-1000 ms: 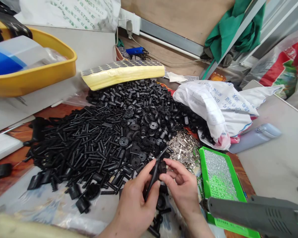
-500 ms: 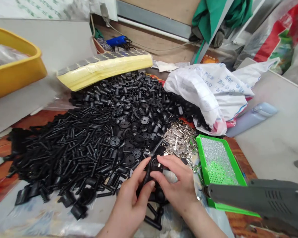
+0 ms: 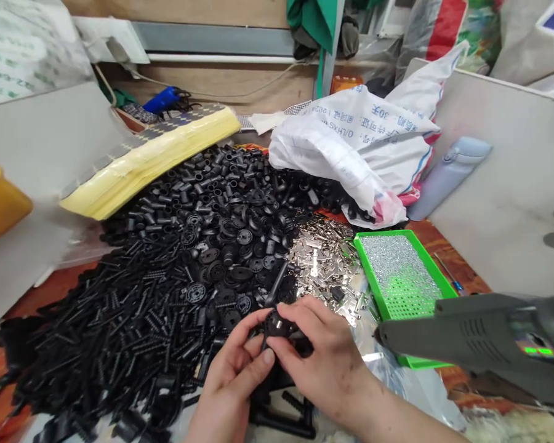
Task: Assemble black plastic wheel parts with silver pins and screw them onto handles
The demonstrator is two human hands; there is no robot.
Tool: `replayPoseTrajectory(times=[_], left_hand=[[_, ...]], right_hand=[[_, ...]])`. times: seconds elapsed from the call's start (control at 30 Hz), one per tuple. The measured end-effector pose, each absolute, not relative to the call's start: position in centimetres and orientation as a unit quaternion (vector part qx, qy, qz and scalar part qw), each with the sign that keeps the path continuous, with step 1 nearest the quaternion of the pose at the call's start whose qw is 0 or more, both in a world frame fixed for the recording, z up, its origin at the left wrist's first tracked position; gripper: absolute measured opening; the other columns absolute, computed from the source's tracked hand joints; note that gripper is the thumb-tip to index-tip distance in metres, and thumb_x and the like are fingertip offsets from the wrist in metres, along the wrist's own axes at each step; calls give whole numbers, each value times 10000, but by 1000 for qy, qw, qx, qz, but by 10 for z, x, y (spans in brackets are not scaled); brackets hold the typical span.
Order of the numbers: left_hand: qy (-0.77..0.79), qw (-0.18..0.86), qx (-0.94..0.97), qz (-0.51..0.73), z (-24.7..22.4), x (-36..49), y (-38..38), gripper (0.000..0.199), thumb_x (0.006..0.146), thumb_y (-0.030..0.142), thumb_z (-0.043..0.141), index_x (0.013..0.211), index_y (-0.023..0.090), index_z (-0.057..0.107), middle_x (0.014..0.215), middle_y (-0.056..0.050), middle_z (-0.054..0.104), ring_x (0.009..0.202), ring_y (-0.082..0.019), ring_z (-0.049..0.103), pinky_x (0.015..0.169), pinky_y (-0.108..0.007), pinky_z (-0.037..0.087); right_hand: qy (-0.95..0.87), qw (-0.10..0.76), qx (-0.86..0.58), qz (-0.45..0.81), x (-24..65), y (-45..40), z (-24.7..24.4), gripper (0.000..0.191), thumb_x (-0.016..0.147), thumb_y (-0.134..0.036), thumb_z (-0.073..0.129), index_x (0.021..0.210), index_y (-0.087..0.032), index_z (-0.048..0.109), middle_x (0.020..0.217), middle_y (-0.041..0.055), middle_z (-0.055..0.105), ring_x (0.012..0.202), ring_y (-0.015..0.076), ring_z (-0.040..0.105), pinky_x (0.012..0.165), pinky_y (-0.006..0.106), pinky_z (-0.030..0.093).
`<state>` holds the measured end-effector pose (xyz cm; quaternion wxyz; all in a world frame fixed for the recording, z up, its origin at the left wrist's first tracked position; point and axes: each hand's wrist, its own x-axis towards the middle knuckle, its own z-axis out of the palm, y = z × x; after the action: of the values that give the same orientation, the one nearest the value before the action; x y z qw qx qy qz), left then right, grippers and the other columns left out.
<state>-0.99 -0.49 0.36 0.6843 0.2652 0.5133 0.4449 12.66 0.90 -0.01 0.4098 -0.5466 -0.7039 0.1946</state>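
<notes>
Between my two hands is a black plastic part with a round, slotted head [image 3: 277, 325]; a slim black rod [image 3: 277, 284] sticks out beyond it. My left hand [image 3: 237, 369] is closed round the lower side of the part, thumb pressed against it. From the right, my right hand [image 3: 325, 354] pinches the round head between thumb and forefinger. The fingers hide much of the part, and a small bright spot shows on its head. Below the hands lie black bars with a ribbed piece [image 3: 286, 424]. Several black discs [image 3: 207, 286] lie just past my left fingers.
Ribbed black rods [image 3: 133, 314] and short black tubes [image 3: 203, 178] form a large heap. Flat metal pieces [image 3: 321, 255] lie beside a green tray [image 3: 362, 258] of small silvery bits. A grey power screwdriver [image 3: 452, 326] juts in from the right. Behind are a white sack [image 3: 332, 141] and yellow sheets [image 3: 157, 157].
The view has swung, so the yellow bin slid left and more of the screwdriver shows. Both hands keep hold of the black part, and the right fingers have closed further over its round head.
</notes>
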Motion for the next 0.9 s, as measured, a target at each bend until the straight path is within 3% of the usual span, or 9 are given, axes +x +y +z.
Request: replayPoseTrajectory(times=[0.37, 0.53, 0.67, 0.77, 0.9], left_hand=[[530, 656, 278, 459, -12, -3, -9, 504, 649, 313, 811, 1132, 271, 672, 1189, -50, 698, 1157, -249, 591, 887, -260, 516], [531, 658, 270, 461, -2, -4, -5, 464, 673, 335, 791, 1112, 249, 668, 915, -18, 754, 865, -173, 677, 766, -202, 522], [539, 641, 264, 479, 4, -2, -1, 360, 698, 382, 753, 995, 202, 662, 777, 3, 712, 627, -136, 625, 605, -209, 503], [563, 597, 282, 496, 2, 0, -1, 331, 683, 395, 750, 912, 175, 653, 770, -6, 688, 594, -146, 599, 533, -224, 482], [586, 541, 332, 504, 0, -1, -5, 325, 745, 425, 687, 955, 185, 630, 710, 13, 655, 565, -133, 575, 530, -213, 473]], right_hand=[[-675, 341, -606, 247, 129, 10, 6, 137, 739, -144, 614, 863, -201, 630, 853, 40, 634, 753, 194, 618, 679, 337, 507], [-679, 354, -581, 276, 132, 11, 8, 176, 757, -142, 646, 923, -200, 639, 905, 38, 635, 803, 195, 622, 726, 347, 518], [-686, 373, -550, 297, 130, 10, 8, 208, 771, -134, 649, 964, -210, 658, 908, 34, 628, 785, 173, 620, 712, 321, 533], [-668, 407, -512, 354, 130, 10, 10, 278, 754, -127, 663, 1014, -225, 668, 931, 27, 622, 769, 146, 622, 705, 291, 547], [-529, 431, -515, 519, 131, 15, 13, 311, 666, -157, 731, 966, -227, 687, 920, 16, 670, 741, 139, 651, 661, 272, 568]])
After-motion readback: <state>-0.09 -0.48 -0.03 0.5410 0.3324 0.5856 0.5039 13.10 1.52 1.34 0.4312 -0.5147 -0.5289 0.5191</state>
